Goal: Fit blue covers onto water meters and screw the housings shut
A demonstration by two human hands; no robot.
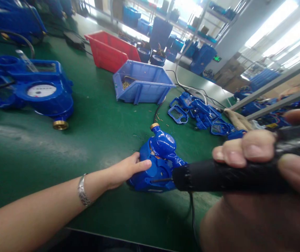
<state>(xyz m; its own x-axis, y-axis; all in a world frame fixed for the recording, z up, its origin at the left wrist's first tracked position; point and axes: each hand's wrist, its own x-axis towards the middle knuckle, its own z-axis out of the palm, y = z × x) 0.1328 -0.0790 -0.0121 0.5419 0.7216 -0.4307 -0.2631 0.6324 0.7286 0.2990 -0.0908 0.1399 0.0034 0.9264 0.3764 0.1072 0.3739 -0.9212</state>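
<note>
My left hand (pixel 133 169) grips the left side of a blue water meter (pixel 163 145), thumb on top and fingers hidden beneath. The meter lies face down on the green table, a brass threaded end pointing away from me. Wrapped round a black electric screwdriver (pixel 231 176), my right hand (pixel 255 154) is large and close to the camera at the right. The thin bit of the screwdriver reaches over the blue plastic housing of the meter; whether its tip sits in a screw I cannot tell. A black cable runs from the meter toward the table's front edge.
A lilac bin (pixel 150 89) holding small brass screws stands beyond the meter, a red bin (pixel 113 50) behind it. Loose screws (pixel 158 117) lie nearby. Blue plastic housings (pixel 202 113) are heaped at the right. Another blue meter (pixel 42 92) is at the left.
</note>
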